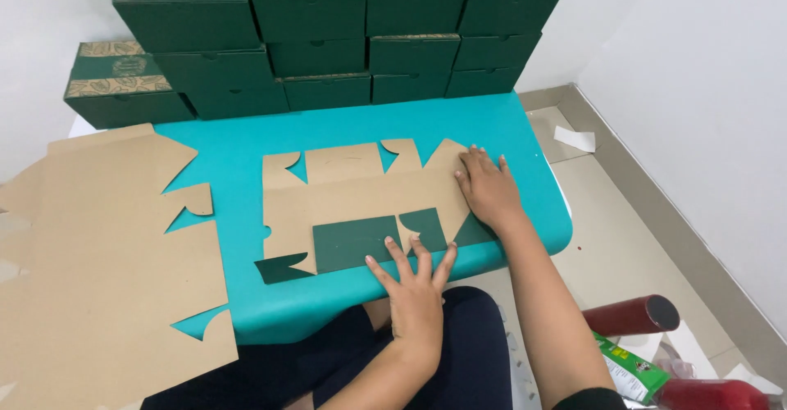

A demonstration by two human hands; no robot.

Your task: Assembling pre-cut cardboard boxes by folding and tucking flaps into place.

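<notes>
While both hands (447, 242) press flat, fingers spread, cardboard blank (361, 205), closed green boxes (328, 33) stacked behind.

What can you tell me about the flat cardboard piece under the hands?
The flat cardboard piece is an unfolded box blank, brown on the upturned side and dark green where its near flaps are folded over. It lies on the turquoise table. The left hand presses a green flap; the right hand presses its right edge.

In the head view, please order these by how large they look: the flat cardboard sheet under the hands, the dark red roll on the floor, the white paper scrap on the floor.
1. flat cardboard sheet
2. dark red roll
3. white paper scrap

The scrap lies farther from the camera, so its rank is less sure.
</notes>
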